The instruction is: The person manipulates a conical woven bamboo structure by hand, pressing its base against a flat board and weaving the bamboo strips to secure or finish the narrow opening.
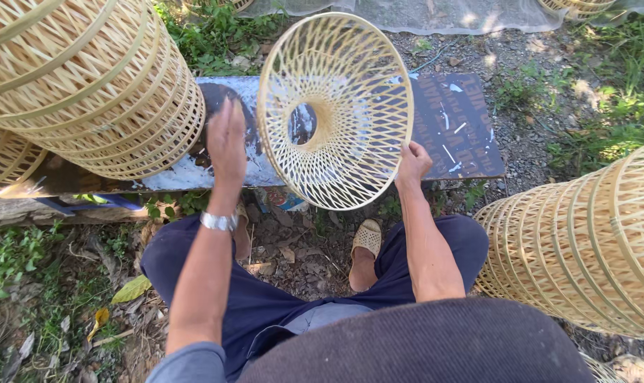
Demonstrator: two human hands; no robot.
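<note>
A pale woven bamboo basket [350, 78], cone-shaped with an open lattice, is held up on its side over a dark board [457, 128]. My right hand [412, 163] grips its lower right rim. My left hand [227, 142], with a silver watch on the wrist, is flat and open beside the basket's left rim, fingers pointing away; I cannot tell whether it touches the rim. My knees in dark blue trousers and a foot in a woven sandal [367, 237] show below.
A stack of nested bamboo baskets [95, 85] lies on its side at the upper left, another stack [584, 241] at the right. Gravel, dry leaves and grass cover the ground. A light mesh sheet [449, 14] lies at the top.
</note>
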